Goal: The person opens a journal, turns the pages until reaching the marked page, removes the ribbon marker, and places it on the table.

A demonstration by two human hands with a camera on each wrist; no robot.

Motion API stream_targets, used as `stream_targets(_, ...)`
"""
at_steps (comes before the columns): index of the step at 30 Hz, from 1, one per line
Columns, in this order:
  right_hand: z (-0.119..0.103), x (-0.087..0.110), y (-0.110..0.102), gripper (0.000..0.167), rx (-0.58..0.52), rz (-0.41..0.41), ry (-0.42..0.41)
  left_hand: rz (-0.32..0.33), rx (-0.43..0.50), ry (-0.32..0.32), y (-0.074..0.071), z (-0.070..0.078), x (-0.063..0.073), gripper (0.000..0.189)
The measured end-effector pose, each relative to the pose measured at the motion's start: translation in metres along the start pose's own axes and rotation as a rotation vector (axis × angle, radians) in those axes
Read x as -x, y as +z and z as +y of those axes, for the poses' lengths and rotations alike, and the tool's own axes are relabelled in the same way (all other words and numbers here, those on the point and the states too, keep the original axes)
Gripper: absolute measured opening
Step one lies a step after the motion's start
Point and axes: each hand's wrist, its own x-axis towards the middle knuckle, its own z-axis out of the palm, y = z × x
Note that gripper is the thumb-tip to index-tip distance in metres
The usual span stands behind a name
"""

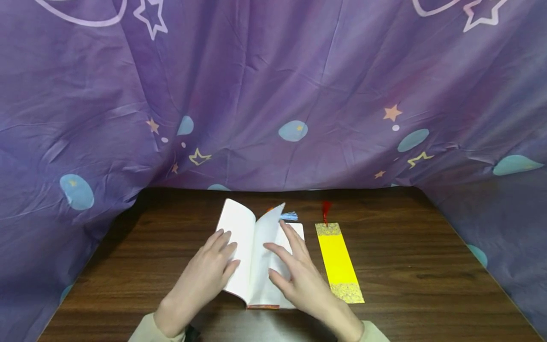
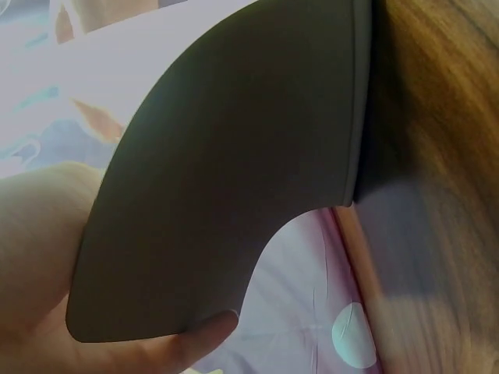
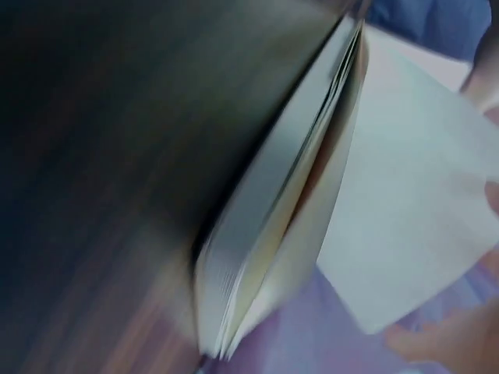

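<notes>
An open notebook [image 1: 239,237] with blank white pages lies on the table, its left side raised and curving up. My left hand [image 1: 208,266] rests on that left page with fingers extended; in the left wrist view the dark cover [image 2: 210,171] hides much of the hand. My right hand [image 1: 301,273], fingers spread, touches a lifted page [image 1: 267,237] near the middle. The right wrist view shows this page [image 3: 413,187] standing away from the page block [image 3: 273,195]. A narrow orange-red strip [image 1: 262,307] shows at the notebook's lower edge.
To the right of the notebook lies a yellow bookmark [image 1: 339,259] with a red tassel [image 1: 326,213]. A light blue tassel [image 1: 289,216] pokes out behind the notebook's top edge. Purple patterned cloth [image 1: 273,95] hangs behind and beside the brown wooden table [image 1: 419,256].
</notes>
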Motion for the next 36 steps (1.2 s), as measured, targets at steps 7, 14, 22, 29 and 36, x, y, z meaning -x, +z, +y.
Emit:
stream_targets(7, -0.021, -0.013, 0.026, 0.078, -0.199, 0.079, 0.238, 0.022, 0.029, 0.020, -0.001, -0.001, -0.002, 0.026)
stream_targets(14, -0.029, -0.021, 0.039, 0.070, -0.433, 0.026, 0.379, 0.009, 0.051, 0.014, -0.004, -0.001, -0.005, 0.043)
stream_targets(22, -0.033, -0.027, 0.053, 0.052, -0.533, -0.022, 0.419, 0.049, 0.156, -0.029, -0.010, -0.002, -0.006, 0.042)
stream_targets(29, -0.037, -0.028, 0.058, 0.041, -0.538, -0.040, 0.417, 0.084, 0.192, -0.042, -0.019, -0.004, -0.006, 0.036)
stream_targets(36, -0.039, -0.027, 0.059, 0.049, -0.470, -0.098, 0.375, 0.071, 0.101, 0.008, -0.025, -0.001, -0.007, 0.026)
